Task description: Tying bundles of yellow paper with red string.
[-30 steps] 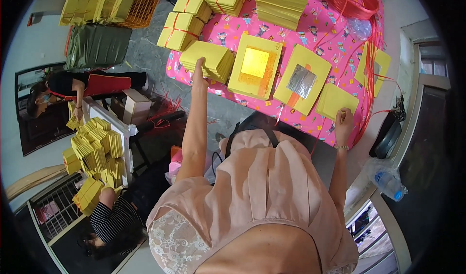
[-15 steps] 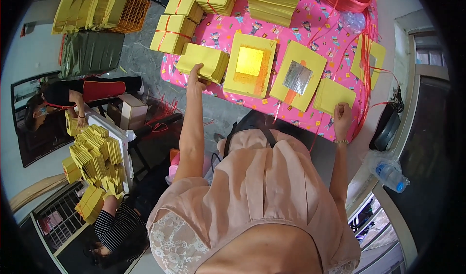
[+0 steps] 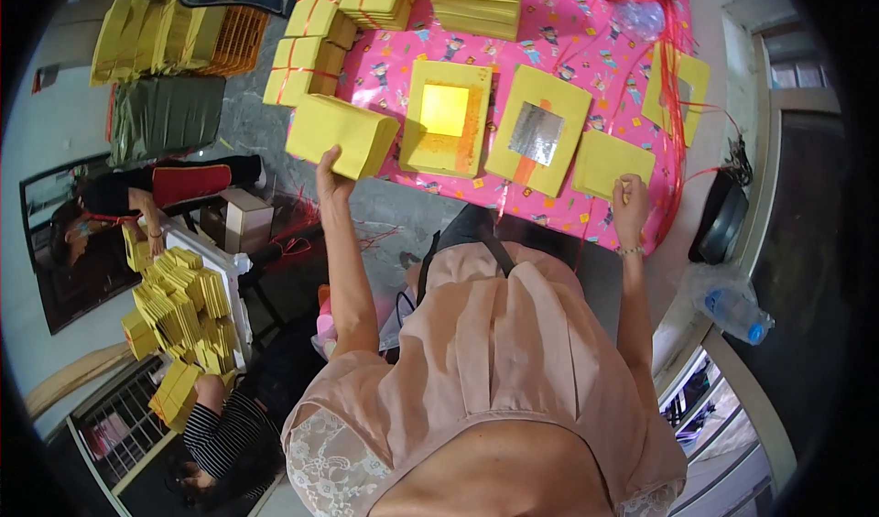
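Note:
A thick stack of yellow paper (image 3: 337, 134) lies at the near left corner of the table, jutting past the edge. My left hand (image 3: 334, 176) grips its near side, thumb on top and the other fingers hidden beneath. Over at the right, my right hand (image 3: 629, 207) pinches the near right corner of a thinner pile of yellow paper (image 3: 612, 165). Between the hands lie two more yellow piles: one bears a gold square (image 3: 443, 111) on an orange patch, the other a silver square (image 3: 535, 134) over an orange strip.
Bundles tied with red string (image 3: 316, 9) and a tall yellow stack (image 3: 472, 2) stand at the back of the pink tablecloth (image 3: 371, 70). Red plastic string (image 3: 673, 141) hangs down the right side. At left, two people handle yellow paper at a white table (image 3: 215, 256).
My left hand and the thick stack have moved left and a little nearer to me. My right hand stays at its pile's corner. The whole view has shifted slightly.

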Demonstrator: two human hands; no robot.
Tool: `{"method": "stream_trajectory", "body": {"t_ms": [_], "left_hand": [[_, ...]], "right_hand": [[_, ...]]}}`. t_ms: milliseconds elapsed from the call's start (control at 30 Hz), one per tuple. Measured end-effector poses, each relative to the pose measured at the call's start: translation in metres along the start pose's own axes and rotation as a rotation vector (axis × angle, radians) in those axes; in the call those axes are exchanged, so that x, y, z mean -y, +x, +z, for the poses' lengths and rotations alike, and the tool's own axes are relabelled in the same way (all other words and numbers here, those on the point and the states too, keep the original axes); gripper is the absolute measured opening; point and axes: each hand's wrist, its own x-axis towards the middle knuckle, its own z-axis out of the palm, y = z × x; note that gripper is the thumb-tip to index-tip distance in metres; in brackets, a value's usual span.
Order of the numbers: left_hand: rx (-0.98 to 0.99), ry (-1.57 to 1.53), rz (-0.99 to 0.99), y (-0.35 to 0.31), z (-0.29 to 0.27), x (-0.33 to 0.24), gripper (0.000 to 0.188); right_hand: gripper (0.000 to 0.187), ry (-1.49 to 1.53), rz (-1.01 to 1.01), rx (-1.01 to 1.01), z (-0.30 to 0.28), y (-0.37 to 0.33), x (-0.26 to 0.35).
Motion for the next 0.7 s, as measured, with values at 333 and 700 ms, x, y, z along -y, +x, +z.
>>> {"method": "stream_trajectory", "body": {"t_ms": [333,700], "left_hand": [[0.424,0.455,-0.338,-0.015,0.14,0.013,0.069],[1.384,1.28,-0.815,-0.036,0.391,0.19,0.077]], "right_hand": [[0.019,0.032,0.066,-0.066,-0.001,-0.003,0.005],[0.05,0.017,0.105,-0.061,0.003,-0.01,-0.004]]}}
